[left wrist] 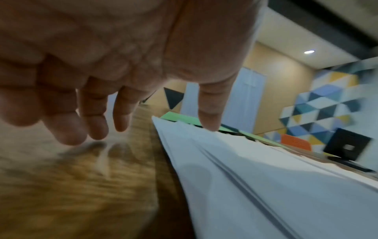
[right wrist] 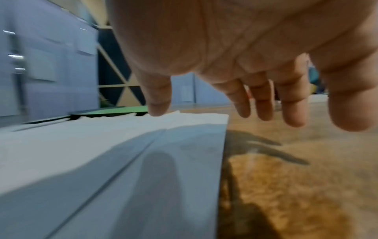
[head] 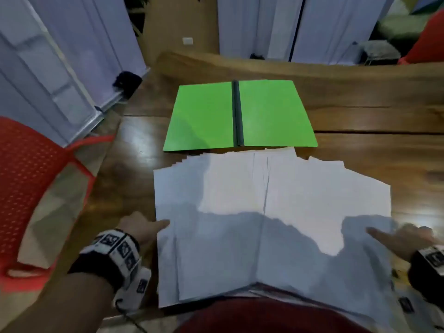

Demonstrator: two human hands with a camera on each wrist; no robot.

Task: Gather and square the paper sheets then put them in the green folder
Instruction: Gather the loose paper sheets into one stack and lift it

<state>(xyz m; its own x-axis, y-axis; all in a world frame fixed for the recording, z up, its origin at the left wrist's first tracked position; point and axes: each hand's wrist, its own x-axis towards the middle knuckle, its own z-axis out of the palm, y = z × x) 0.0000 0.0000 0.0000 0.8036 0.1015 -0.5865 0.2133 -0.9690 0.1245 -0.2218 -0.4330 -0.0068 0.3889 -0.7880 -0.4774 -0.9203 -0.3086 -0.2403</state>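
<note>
Wooden planks with a glossy finish make the bench (head: 360, 121) in front of us, and behind it stand pale cabinet doors (head: 72, 56). On our left side a red chair (head: 31, 179) is close to the bench edge.

We see the green folder (head: 271, 114) lying open and flat on the far part of the bench, with its dark spine in the middle. Just before it, nearer to us, the paper sheets (head: 240, 227) lie in a loose, fanned spread; their far edges almost reach the folder and their near edges hang over the bench edge.

Our left hand (head: 141, 228) is at the left edge of the sheets, the thumb (left wrist: 210, 113) on top of the paper and the other fingers (left wrist: 96, 113) stretched down beside it, over the wood. Our right hand (head: 406, 239) is at the right edge in the same way. Both hands are released, with relaxed fingers, and grasp nothing.
</note>
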